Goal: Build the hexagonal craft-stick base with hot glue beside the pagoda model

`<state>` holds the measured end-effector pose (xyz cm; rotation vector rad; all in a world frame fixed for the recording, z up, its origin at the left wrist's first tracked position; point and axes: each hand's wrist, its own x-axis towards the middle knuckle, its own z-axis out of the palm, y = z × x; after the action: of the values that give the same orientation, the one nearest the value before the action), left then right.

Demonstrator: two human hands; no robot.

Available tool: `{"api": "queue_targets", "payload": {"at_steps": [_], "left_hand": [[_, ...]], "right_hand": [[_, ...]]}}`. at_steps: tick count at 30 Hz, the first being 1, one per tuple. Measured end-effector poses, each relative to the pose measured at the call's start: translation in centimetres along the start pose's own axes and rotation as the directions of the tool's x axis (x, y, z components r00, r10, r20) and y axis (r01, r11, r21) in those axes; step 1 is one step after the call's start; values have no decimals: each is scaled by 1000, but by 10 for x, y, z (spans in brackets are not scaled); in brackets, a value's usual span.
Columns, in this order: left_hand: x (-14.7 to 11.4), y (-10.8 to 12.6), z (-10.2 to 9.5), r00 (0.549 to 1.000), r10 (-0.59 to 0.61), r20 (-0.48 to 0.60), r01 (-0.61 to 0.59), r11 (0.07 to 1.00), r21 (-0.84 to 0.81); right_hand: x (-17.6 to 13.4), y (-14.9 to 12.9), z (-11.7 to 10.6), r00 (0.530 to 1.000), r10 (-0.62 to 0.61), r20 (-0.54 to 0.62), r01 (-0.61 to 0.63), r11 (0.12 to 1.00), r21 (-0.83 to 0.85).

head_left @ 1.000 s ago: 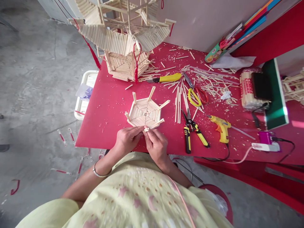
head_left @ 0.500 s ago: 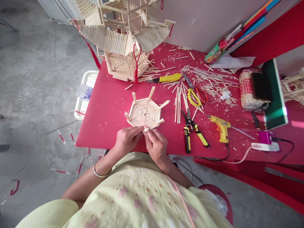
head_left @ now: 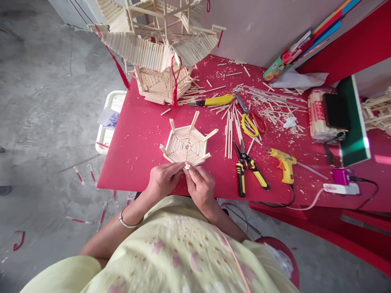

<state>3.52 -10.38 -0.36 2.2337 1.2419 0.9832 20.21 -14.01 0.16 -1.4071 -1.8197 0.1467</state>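
A hexagonal base of thin wooden sticks [head_left: 187,145] lies flat on the red table, with short stick posts standing at its corners. At its near corner, my left hand [head_left: 165,179] and my right hand [head_left: 200,183] meet, their thumbs and fingers pinched together. Between the fingertips shows the pale end of a short stick post [head_left: 187,166], gripped from both sides. Most of that post is hidden by the fingers.
Behind the base stands a pagoda model of sticks [head_left: 161,49] with red tassels. To the right lie a yellow utility knife [head_left: 218,100], scissors [head_left: 249,118], cutters [head_left: 246,167], a yellow glue gun [head_left: 284,162] and loose sticks [head_left: 230,134]. The table's front edge [head_left: 122,189] is close.
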Motion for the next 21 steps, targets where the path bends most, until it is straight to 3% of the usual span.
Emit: {"api": "queue_targets", "payload": {"at_steps": [21], "left_hand": [[-1,0,2,999,-34,9,34,999,1]], "right_hand": [[0,-1,-1,999,20,33,-19,1000,-24]]}}
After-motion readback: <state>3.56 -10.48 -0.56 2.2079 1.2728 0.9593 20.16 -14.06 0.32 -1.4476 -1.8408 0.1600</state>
